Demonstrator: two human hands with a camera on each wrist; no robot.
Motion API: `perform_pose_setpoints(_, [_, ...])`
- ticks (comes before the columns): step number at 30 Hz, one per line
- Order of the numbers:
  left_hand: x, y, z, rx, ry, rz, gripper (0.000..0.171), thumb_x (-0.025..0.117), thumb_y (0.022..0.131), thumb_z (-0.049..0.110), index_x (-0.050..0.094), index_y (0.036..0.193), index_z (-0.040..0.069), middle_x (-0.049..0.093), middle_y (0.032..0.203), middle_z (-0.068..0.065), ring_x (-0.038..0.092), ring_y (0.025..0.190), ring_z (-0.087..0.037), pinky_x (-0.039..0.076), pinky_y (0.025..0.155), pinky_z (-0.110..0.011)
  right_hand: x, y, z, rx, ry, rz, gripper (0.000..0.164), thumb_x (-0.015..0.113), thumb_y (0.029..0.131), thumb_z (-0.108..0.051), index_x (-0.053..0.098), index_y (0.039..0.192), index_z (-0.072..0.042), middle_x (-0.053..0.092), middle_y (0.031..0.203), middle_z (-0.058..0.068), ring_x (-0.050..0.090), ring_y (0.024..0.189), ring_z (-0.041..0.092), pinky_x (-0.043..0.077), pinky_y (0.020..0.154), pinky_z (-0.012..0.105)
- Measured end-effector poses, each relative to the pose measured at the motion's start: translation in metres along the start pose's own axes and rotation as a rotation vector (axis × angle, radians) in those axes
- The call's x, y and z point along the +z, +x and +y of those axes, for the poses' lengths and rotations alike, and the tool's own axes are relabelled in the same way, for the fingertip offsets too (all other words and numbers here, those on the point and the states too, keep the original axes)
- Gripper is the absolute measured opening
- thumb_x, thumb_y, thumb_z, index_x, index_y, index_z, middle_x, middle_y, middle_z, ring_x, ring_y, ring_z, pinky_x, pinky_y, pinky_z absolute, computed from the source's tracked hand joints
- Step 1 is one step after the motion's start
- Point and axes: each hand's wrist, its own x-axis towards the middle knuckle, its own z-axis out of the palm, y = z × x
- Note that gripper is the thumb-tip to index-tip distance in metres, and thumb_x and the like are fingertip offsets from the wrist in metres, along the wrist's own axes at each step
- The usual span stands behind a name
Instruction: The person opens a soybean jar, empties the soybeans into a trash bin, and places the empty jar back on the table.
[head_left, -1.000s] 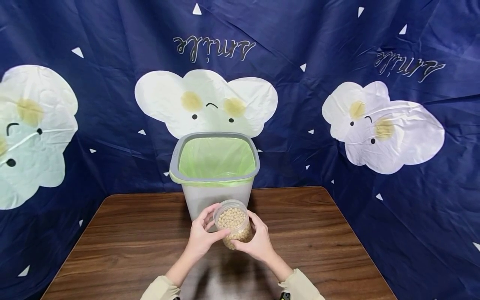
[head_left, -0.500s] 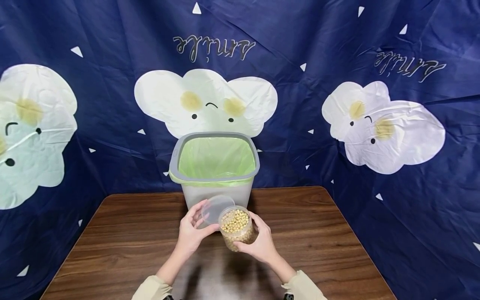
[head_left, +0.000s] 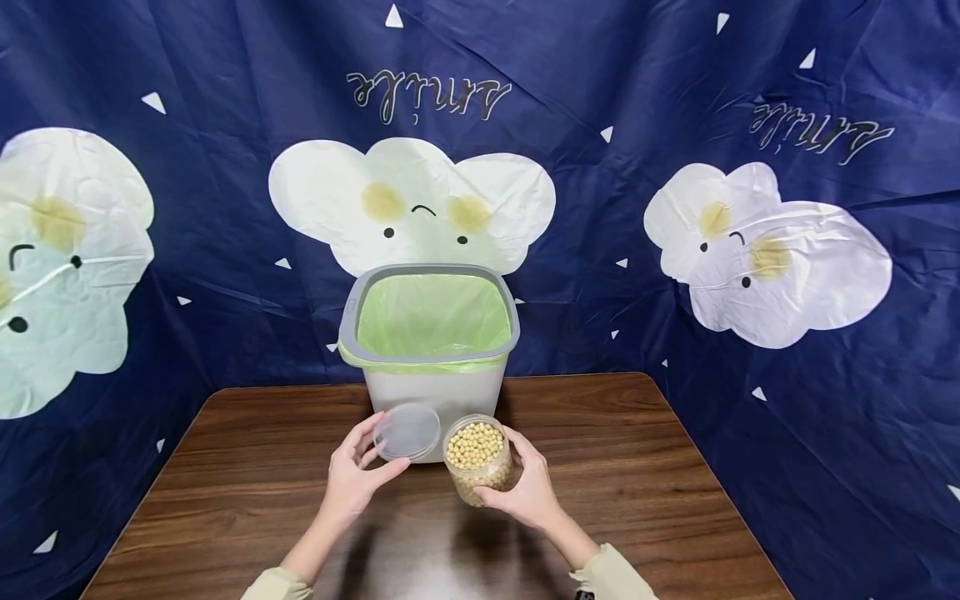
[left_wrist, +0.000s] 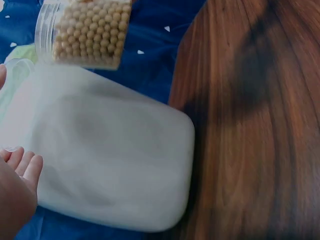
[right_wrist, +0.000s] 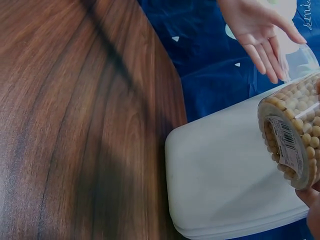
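Lid (head_left: 407, 432) left of jar (head_left: 480, 480), bin (head_left: 435, 387) behind both.

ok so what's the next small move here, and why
I'd probably lower the lid onto the table: it is off the jar yet held in the left hand, which keeps that hand busy, while the right hand alone holds the open jar, tilted and full of beans, so a free hand could steady it.

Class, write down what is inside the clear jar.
What look like soybeans show through the mouth and wall of the clear jar. They cover whatever lies at its centre.
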Motion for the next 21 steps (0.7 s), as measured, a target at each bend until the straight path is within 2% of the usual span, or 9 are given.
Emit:
perform_pose_setpoints(8, [-0.025,-0.011,-0.007,-0.056,0.138,0.025,0.066,0.075,0.063,-0.011,0.048,0.123,-0.007,0.057,0.116,0.000,0.052,0.104,0.005,0.044,0.084,-0.012,-0.004,-0.004,0.003,0.012,-0.013,0.008,0.074,0.080,0.053,-0.005,0.050,0.118,0.010,0.059,0.108,0.021,0.058,0.095,0.025,0.052,0.077,0.031])
perform_pose_setpoints(12, [-0.041,-0.020,-0.018,-0.094,0.210,0.033,0.068,0.077,0.063,-0.007,0.047,0.123,-0.007,0.055,0.118,-0.007,0.051,0.101,0.009,0.043,0.083,-0.010,-0.006,-0.006,0.004,0.043,-0.021,0.012,0.074,0.081,0.053,-0.006,0.050,0.118,0.010,0.059,0.109,0.020,0.058,0.096,0.027,0.052,0.077,0.032])
perform_pose_setpoints(16, [-0.057,-0.029,-0.033,-0.138,0.328,0.017,0.069,0.081,0.064,0.003,0.048,0.125,-0.003,0.053,0.122,-0.018,0.047,0.100,0.013,0.041,0.082,-0.007,-0.008,-0.008,0.005,0.068,-0.033,0.023,0.073,0.081,0.053,-0.007,0.051,0.118,0.010,0.060,0.109,0.019,0.057,0.096,0.025,0.052,0.077,0.032])
perform_pose_setpoints(19, [-0.066,-0.033,-0.042,-0.161,0.428,0.007,0.071,0.082,0.064,0.010,0.049,0.125,0.000,0.053,0.123,-0.020,0.045,0.099,0.015,0.039,0.081,-0.003,-0.009,-0.010,0.005,0.078,-0.035,0.024,0.073,0.080,0.053,-0.007,0.051,0.118,0.010,0.060,0.109,0.019,0.058,0.096,0.023,0.052,0.077,0.033])
perform_pose_setpoints(21, [-0.070,-0.036,-0.048,-0.183,0.471,0.007,0.071,0.083,0.064,0.014,0.049,0.125,0.000,0.052,0.123,-0.020,0.046,0.101,0.011,0.039,0.080,-0.003,-0.009,-0.011,0.006,0.083,-0.030,0.021,0.073,0.080,0.054,-0.007,0.051,0.118,0.010,0.060,0.109,0.019,0.058,0.095,0.024,0.052,0.076,0.034])
